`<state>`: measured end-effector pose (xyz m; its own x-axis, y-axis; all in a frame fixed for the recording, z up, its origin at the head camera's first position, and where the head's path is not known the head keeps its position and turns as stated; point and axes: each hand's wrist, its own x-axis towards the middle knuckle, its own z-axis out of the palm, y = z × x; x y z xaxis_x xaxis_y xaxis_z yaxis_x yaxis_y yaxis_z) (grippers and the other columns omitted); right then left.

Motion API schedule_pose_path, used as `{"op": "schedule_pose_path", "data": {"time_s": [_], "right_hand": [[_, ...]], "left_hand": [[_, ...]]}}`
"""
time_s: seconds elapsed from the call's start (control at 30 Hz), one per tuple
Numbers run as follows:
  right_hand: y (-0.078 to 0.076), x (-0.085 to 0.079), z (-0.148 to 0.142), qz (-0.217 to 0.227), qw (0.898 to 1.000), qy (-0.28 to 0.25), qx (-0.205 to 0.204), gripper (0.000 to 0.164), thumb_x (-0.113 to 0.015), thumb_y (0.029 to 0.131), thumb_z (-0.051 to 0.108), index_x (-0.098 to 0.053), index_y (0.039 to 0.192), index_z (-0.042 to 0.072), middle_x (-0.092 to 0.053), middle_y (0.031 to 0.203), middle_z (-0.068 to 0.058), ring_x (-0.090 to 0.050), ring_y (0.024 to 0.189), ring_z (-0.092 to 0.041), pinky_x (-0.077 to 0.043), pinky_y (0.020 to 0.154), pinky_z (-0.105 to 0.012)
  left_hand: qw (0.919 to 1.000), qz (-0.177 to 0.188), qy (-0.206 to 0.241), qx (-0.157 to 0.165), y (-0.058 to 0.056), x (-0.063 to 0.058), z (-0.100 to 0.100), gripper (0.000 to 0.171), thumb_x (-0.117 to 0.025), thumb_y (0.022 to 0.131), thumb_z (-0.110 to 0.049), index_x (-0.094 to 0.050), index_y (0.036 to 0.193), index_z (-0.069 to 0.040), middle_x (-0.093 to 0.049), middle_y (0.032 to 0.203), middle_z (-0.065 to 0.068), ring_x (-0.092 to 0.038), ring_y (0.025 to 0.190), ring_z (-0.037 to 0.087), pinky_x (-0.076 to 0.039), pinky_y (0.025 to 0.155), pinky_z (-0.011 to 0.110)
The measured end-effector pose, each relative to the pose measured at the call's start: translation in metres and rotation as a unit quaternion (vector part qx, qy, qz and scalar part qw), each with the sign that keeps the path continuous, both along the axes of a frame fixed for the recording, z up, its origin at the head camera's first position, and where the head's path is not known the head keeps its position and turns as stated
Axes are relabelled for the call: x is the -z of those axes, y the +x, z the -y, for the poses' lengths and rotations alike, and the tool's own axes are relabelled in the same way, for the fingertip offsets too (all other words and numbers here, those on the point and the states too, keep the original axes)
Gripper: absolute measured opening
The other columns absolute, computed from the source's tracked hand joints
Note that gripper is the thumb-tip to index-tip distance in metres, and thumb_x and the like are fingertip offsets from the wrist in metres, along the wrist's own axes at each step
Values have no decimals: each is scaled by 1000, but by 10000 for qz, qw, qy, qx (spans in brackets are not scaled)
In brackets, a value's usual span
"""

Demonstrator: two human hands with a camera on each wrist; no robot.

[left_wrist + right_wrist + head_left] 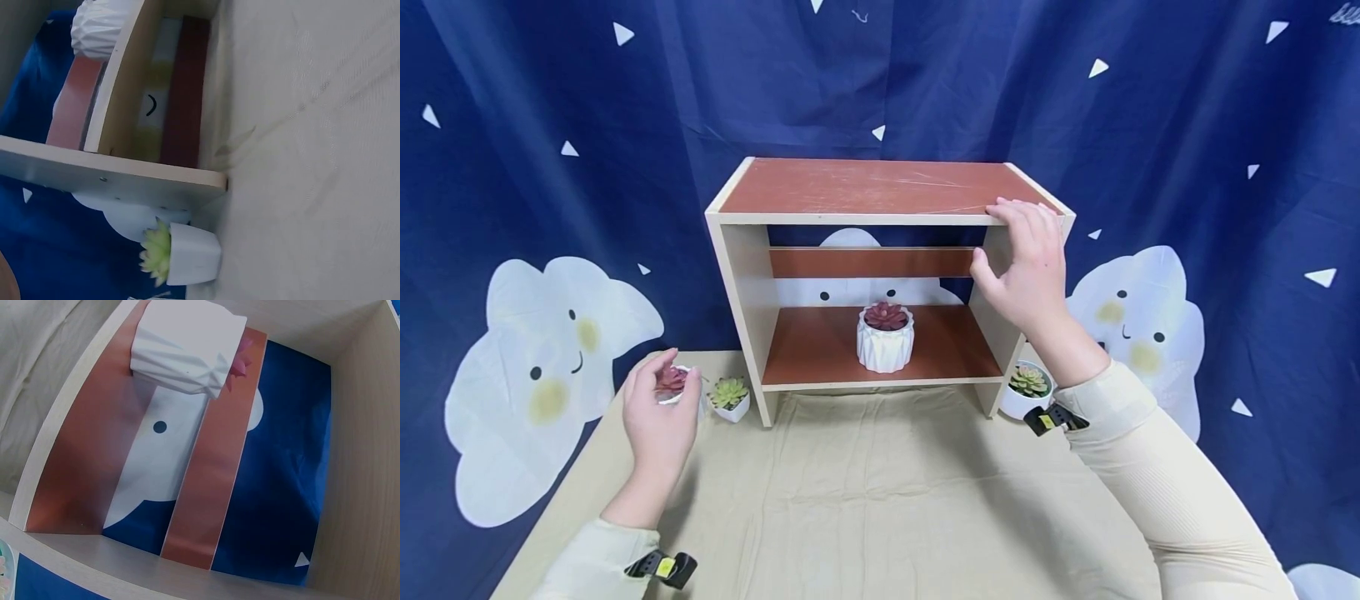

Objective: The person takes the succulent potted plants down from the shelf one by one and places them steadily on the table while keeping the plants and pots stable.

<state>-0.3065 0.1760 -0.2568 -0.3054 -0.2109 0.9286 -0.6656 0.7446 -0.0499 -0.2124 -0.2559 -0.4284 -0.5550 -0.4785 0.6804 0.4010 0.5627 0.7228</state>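
Note:
My left hand (658, 417) is at the left of the table, thumb and fingers curved apart around a white pot with a red succulent (672, 382). The hand hides much of that pot; contact is unclear. Just right of it stands a small white pot with a green succulent (730, 398). My right hand (1030, 262), fingers spread, is at the upper right front edge of a two-tone shelf unit (887, 187), fingertips over its top. A ribbed white pot with a dark red succulent (885, 342) stands upright on the lower shelf board, below and left of that hand.
Right of the shelf unit, a round white pot with a green succulent (1028, 387) is partly behind the right forearm. A beige cloth (865, 500) covers the table. Behind hangs a blue curtain (820, 75) with white clouds and triangles.

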Motion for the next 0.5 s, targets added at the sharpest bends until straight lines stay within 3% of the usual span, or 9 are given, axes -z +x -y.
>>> {"op": "schedule_pose_path", "data": {"time_s": [0.3, 0.5], "right_hand": [[0, 0, 0, -28, 10000, -59, -74, 47, -58, 84, 28, -62, 124, 2, -62, 130, -16, -50, 125, -34, -28, 114, -43], [0, 1, 0, -61, 9998, -115, -119, 47, -59, 83, 27, -63, 123, 2, -63, 129, -16, -50, 125, -35, -28, 114, -44]], "left_hand": [[9984, -333, -435, -160, -5, -11, -9, 39, -75, 79, 9, -68, 117, 2, -64, 121, 14, -48, 87, -11, -39, 78, 5], [9960, -371, -808, -110, -5, -20, -12, 41, -77, 80, 2, -69, 119, -3, -65, 125, 11, -48, 95, 2, -35, 81, 9]]}}
